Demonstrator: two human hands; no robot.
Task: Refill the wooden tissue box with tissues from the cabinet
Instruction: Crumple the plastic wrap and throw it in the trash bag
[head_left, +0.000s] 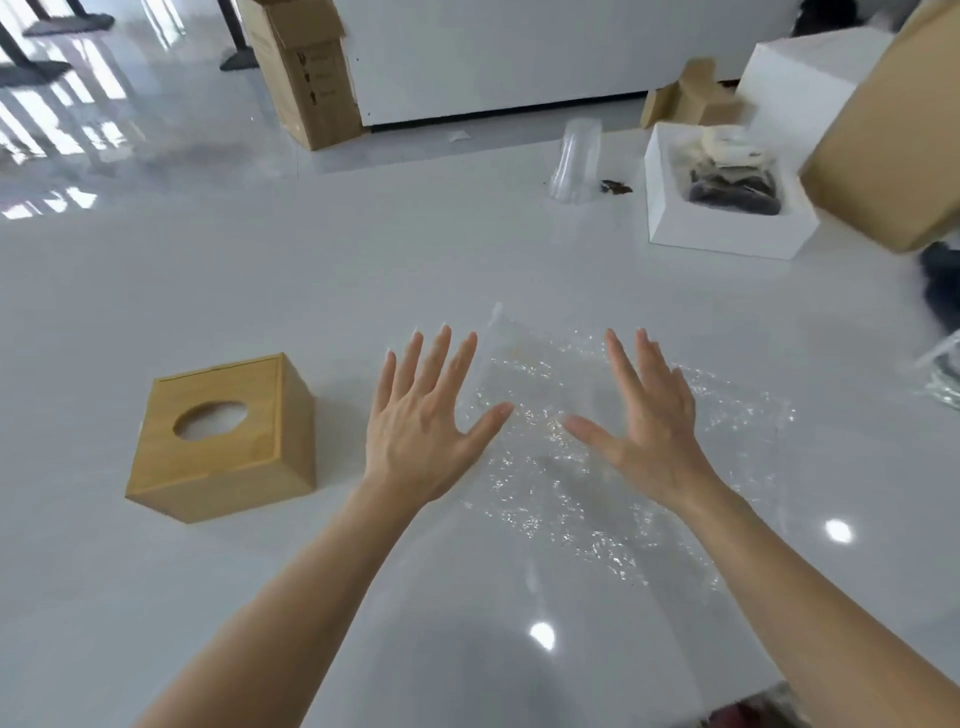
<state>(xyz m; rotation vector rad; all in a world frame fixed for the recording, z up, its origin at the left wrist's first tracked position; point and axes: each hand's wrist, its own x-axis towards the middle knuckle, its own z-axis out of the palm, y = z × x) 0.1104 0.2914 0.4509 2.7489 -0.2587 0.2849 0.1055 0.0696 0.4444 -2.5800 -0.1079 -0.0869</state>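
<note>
On the white counter (156, 291), toward the left, sits the wooden tissue box (223, 436), upright, with something white showing through its oval top opening. Just right of it hovers the left hand (421, 421), palm down, its grip wide with fingers spread and holding nothing. Beside it the right hand (649, 426) is spread likewise, empty, above a crinkled clear plastic sheet (597, 483). Farther back right stands an open white box (727, 197) of dark and pale items.
</note>
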